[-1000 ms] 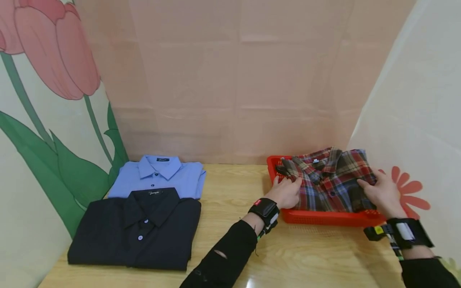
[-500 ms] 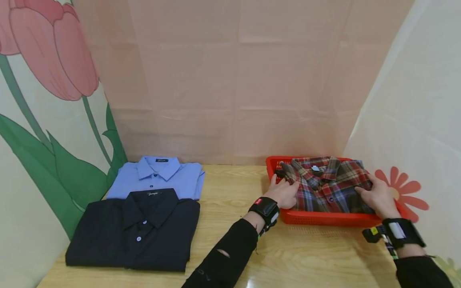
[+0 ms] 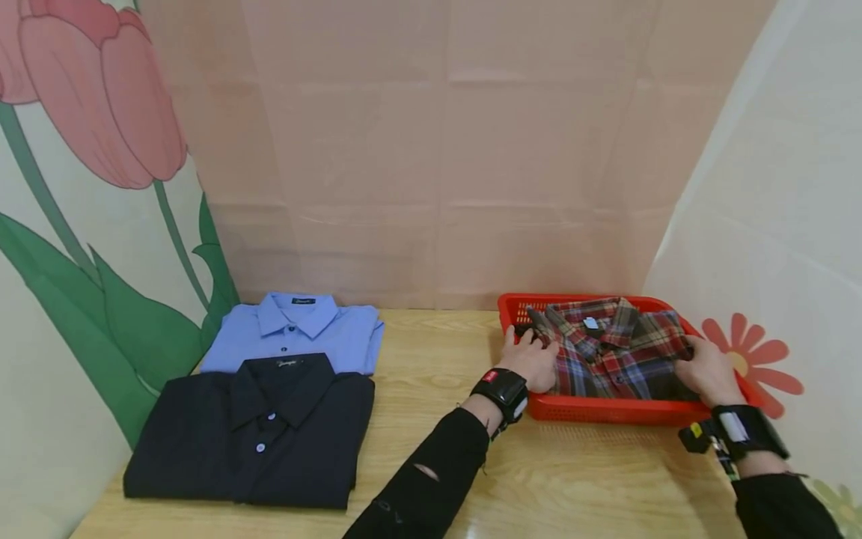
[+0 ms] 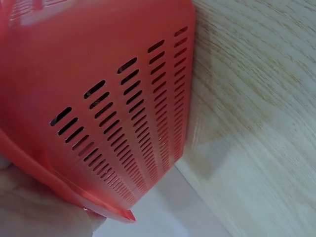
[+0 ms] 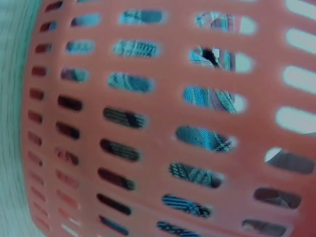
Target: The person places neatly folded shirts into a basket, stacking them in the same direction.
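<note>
A folded plaid shirt (image 3: 616, 352) in red, brown and blue lies in a red plastic basket (image 3: 619, 410), collar toward the back. My left hand (image 3: 532, 363) reaches over the basket's left side and grips the shirt's left edge; its fingertips are partly hidden. On the opposite side, my right hand (image 3: 712, 372) holds the shirt's right edge inside the rim. In the left wrist view, part of the left hand (image 4: 42, 210) shows behind the basket's rim (image 4: 74, 195). Slots in the basket wall (image 5: 158, 148) reveal plaid cloth (image 5: 202, 136) in the right wrist view.
A folded black shirt (image 3: 202, 427) lies at the front left of the wooden table (image 3: 431, 419), overlapping a folded light-blue shirt (image 3: 236, 337) behind it. A pink backdrop (image 3: 404, 150) stands at the rear. The white right-hand wall (image 3: 795, 224) rises close beside the basket.
The plaid shirt has sunk lower into the basket, baring its back rim. My right hand has moved left and slightly down with the shirt's edge; the left hand has barely moved.
</note>
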Motion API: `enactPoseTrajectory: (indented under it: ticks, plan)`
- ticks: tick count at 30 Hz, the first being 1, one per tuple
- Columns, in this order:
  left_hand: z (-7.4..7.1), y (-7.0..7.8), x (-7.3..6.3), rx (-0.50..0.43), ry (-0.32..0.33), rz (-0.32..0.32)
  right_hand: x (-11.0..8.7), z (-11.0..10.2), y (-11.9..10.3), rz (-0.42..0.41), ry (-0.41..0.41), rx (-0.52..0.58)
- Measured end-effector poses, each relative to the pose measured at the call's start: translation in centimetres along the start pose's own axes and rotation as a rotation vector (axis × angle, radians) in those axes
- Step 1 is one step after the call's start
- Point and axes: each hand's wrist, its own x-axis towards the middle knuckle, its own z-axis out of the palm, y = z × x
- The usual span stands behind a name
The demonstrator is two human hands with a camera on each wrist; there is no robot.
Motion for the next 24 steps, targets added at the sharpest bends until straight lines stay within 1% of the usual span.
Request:
enactPoseTrajectory:
  ticks: [3,5,8,12,15,18,21,23,24]
  plan:
    - [-0.2,-0.1,-0.3,0.003,0.015,0.001,0.1,-0.1,0.2,0.015,-0.015,-0.022]
    - [-0.2,-0.2,-0.5,-0.007,0.017,-0.006,0.1,-0.1,0.3,0.002,-0.005,-0.043]
    - [-0.2,-0.1,-0.5,-0.024,0.012,-0.032,0.1,0.0,0.6,-0.045,0.035,-0.07]
    - [-0.3,0.1,-0.6,-0.059,0.01,-0.087,0.2,0.1,0.8,-0.131,0.1,-0.101]
    - [-0.4,0.1,-0.8,-0.086,0.012,-0.117,0.2,0.1,0.7,-0.155,0.119,-0.116]
    - [-0.4,0.2,-0.8,-0.103,0.019,-0.127,0.0,0.1,0.3,-0.164,0.101,-0.157]
    - [-0.5,0.2,-0.9,-0.114,0.049,-0.107,-0.3,0.2,-0.3,-0.192,0.068,-0.208]
    - [-0.5,0.2,-1.0,-0.126,0.073,-0.092,-0.4,0.2,-0.8,-0.201,0.019,-0.229]
    - [-0.6,0.2,-1.0,-0.134,0.082,-0.088,-0.4,0.2,-1.1,-0.191,-0.028,-0.226]
